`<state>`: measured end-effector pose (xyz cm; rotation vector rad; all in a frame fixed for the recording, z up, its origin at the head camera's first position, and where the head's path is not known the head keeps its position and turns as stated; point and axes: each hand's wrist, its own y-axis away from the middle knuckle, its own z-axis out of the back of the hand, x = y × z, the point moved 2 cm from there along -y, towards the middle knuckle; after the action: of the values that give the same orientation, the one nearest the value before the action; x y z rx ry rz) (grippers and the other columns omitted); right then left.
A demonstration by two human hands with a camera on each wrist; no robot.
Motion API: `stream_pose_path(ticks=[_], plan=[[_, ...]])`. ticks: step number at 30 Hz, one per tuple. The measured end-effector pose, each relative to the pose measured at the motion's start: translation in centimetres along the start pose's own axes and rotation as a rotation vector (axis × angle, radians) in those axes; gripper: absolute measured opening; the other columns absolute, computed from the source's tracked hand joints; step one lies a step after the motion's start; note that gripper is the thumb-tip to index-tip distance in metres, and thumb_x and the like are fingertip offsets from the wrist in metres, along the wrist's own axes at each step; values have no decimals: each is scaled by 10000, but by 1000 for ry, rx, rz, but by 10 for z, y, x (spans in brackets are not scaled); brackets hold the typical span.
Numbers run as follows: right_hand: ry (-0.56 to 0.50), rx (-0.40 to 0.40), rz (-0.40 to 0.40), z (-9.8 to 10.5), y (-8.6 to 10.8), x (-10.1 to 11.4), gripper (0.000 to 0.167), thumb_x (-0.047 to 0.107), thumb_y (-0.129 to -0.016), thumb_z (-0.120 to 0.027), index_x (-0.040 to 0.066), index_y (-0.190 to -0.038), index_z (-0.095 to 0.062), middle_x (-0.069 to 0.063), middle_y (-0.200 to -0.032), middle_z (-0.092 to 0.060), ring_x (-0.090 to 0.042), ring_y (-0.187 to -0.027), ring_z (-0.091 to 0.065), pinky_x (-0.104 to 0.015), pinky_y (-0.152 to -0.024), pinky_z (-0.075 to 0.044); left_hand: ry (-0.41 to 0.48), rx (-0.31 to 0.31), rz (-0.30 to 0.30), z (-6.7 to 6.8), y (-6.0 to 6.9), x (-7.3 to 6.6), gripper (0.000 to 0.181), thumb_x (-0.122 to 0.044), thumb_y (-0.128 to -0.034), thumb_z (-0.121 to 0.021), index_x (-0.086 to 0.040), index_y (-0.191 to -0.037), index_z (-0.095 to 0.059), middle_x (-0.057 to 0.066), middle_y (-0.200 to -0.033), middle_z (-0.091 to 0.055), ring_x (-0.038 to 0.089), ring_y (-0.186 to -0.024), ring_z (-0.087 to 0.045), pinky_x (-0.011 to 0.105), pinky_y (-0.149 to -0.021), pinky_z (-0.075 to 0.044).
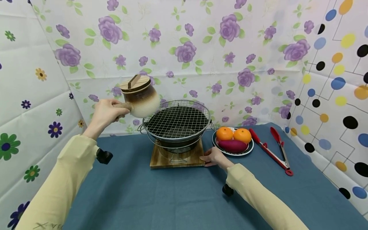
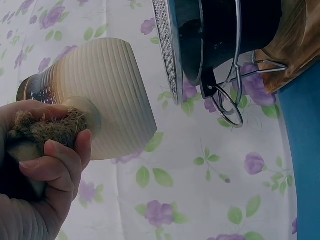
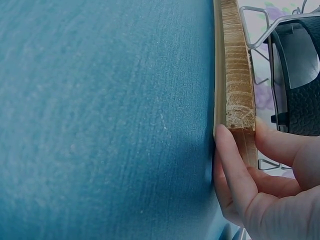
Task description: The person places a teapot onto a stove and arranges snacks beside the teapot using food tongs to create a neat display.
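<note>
A cream and brown pot (image 1: pixel 143 101) with a wooden lid (image 1: pixel 135 83) is held in the air, left of the round grill (image 1: pixel 178 123). My left hand (image 1: pixel 107 111) grips its side handle, whose rope wrapping (image 2: pixel 52 127) shows in the left wrist view. The grill, topped by a wire mesh, stands on a square wooden board (image 1: pixel 164 159). My right hand (image 1: pixel 216 157) pinches the board's front right corner; in the right wrist view the thumb lies on one face of the board (image 3: pixel 239 85) and fingers on the other.
Right of the grill, a plate (image 1: pixel 236 154) holds two oranges (image 1: pixel 242 135) and a dark red oblong item (image 1: pixel 233 146). Red-handled tongs (image 1: pixel 273 155) lie farther right on the blue cloth (image 1: pixel 172 198). Patterned sheets (image 1: pixel 184 83) hang behind and at both sides.
</note>
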<state>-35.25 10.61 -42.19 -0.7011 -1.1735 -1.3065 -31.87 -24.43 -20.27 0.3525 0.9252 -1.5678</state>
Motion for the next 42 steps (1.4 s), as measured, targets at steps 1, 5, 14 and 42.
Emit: stream_pose_path(ticks=[1, 5, 14, 42], plan=[[0, 1, -1, 0, 0, 0, 326, 1, -831, -642, -166, -1090, -534, -168, -859, -582, -200, -696, -591, -339, -621, -545, -2, 1, -8, -1, -1, -1, 241, -196, -762, -682, 14, -876, -647, 65, -575, -579, 191, -457, -507, 307, -428, -448], [-7, -5, -10, 2, -1, 0, 327, -3, -828, -644, -166, -1090, -534, -167, -857, -582, -200, -689, -590, -339, -617, -545, -6, 6, -27, -5, -3, -5, 237, -189, -757, -690, 13, -876, -651, 75, -570, -577, 197, -454, -503, 304, -424, -446], [7, -27, -18, 1, 0, 3, 336, 0, -819, -658, -157, -1091, -537, -165, -853, -575, -207, -687, -592, -324, -596, -547, -30, 39, -56, -15, -7, -10, 241, -180, -770, -666, 15, -909, -639, 94, -587, -575, 201, -460, -501, 326, -446, -448], [12, -38, 2, -1, 1, 3, 203, -3, -817, -656, -128, -972, -621, -142, -789, -595, -208, -643, -617, -332, -589, -546, -40, 69, -64, -42, -18, -19, 235, -153, -741, -658, 3, -915, -675, 91, -630, -602, 187, -477, -519, 296, -450, -447]])
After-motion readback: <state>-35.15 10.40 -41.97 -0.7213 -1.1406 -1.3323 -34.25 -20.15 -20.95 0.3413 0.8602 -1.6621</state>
